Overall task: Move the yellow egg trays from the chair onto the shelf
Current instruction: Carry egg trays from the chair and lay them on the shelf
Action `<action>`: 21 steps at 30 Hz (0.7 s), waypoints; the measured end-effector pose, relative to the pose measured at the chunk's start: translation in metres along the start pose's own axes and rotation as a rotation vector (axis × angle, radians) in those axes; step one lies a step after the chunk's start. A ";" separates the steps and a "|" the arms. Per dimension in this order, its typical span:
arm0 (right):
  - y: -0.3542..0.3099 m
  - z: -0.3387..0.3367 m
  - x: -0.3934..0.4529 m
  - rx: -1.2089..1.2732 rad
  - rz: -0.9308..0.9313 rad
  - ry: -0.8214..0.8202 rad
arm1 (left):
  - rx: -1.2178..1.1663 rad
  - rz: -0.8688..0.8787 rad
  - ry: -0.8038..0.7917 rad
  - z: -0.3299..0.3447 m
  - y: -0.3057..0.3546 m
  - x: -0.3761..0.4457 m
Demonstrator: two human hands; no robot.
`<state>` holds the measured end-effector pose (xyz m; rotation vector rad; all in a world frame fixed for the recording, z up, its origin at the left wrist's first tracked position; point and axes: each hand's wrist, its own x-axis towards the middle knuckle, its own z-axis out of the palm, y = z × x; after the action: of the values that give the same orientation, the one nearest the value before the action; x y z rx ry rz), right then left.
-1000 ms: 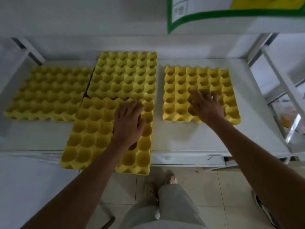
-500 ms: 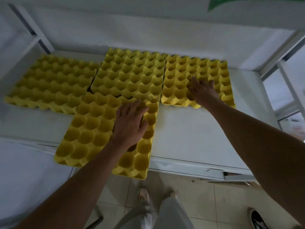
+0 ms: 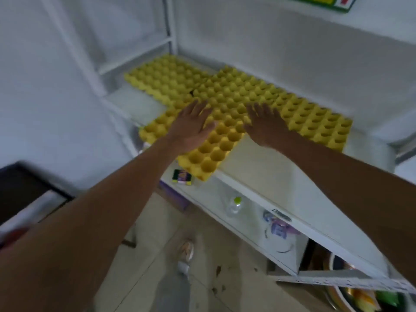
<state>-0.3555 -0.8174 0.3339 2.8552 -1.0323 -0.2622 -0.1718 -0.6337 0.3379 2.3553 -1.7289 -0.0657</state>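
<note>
Yellow egg trays [image 3: 234,95]: 4 seen laid on white shelf [image 3: 265,170], front tray [image 3: 209,147] overhanging edge. Left hand [image 3: 191,129] spread flat on front tray; right hand [image 3: 265,127] spread beside it. Chair not clearly seen; remaining trays unknown; task judged nearly done.

My left hand [image 3: 191,129] lies flat, fingers spread, on the near egg tray [image 3: 209,145], which overhangs the shelf [image 3: 265,167] edge. My right hand [image 3: 265,127] hovers open at three o'clock from it. Three more trays [image 3: 236,93] sit toward twelve o'clock, along the wall.
</note>
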 end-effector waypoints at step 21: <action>-0.543 0.049 -0.122 -0.036 -0.994 0.048 | -0.017 -1.038 -0.519 0.021 -0.240 -0.575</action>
<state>-0.1175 -0.3239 0.2223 3.0465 0.4689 -0.2551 -0.1269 -0.0237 0.2153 3.1044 -0.4092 -0.8920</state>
